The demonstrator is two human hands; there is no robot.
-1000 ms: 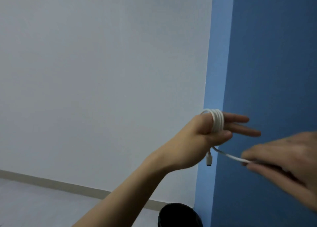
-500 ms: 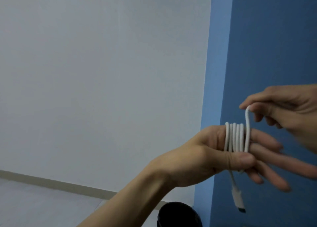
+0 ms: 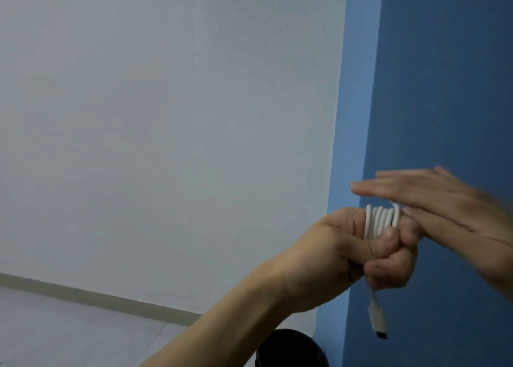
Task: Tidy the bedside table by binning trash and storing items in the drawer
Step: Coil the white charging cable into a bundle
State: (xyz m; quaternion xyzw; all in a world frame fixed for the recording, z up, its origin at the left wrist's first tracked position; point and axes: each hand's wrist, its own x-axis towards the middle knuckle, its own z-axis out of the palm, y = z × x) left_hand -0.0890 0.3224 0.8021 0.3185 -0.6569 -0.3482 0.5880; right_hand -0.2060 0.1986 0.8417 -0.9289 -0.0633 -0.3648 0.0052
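Note:
A white charging cable (image 3: 380, 219) is wound in several coils around the fingers of my left hand (image 3: 341, 255). Those fingers are curled and the thumb presses on the coils. One end with its plug (image 3: 377, 322) hangs below the fist. My right hand (image 3: 447, 205) is blurred and lies just above and to the right of the coils with long fingers stretched left. The cable's last turn rises to its thumb, which seems to pinch it. The bedside table and its drawer are out of view.
A round black bin (image 3: 291, 350) shows at the bottom edge, below my left forearm. A white wall (image 3: 166, 117) fills the left, a blue wall (image 3: 444, 75) the right, and pale floor (image 3: 55, 327) lies at the lower left.
My right hand has carried the cable's free end round my left fingers, adding turns to the coil. My left fingers have curled into a fist, and the right hand has dropped onto the coils.

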